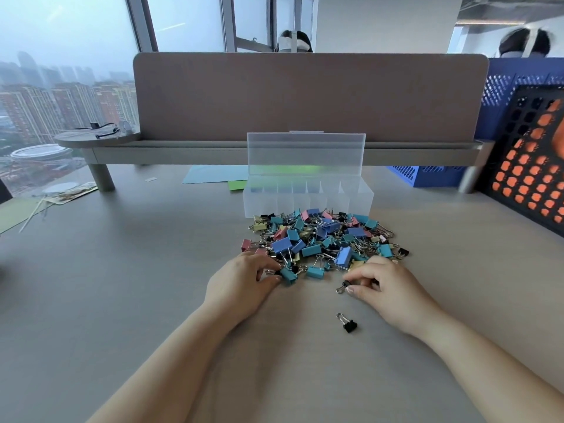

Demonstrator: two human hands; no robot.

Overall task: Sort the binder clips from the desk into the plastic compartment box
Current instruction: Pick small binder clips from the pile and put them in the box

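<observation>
Head view: right hand (385,285) pinches black clip (344,286), left hand (241,283) at pile (323,236) edge.

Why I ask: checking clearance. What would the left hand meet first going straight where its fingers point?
Probably the teal binder clip, nearest of the pile, just beyond the fingers of the left hand; they may already touch it.

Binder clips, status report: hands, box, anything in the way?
Right hand pinches a small black clip; left hand fingers the pile edge, grip unclear. Compartment box open behind pile, looks empty. Nothing blocking; stray black clip lies nearby.
</observation>
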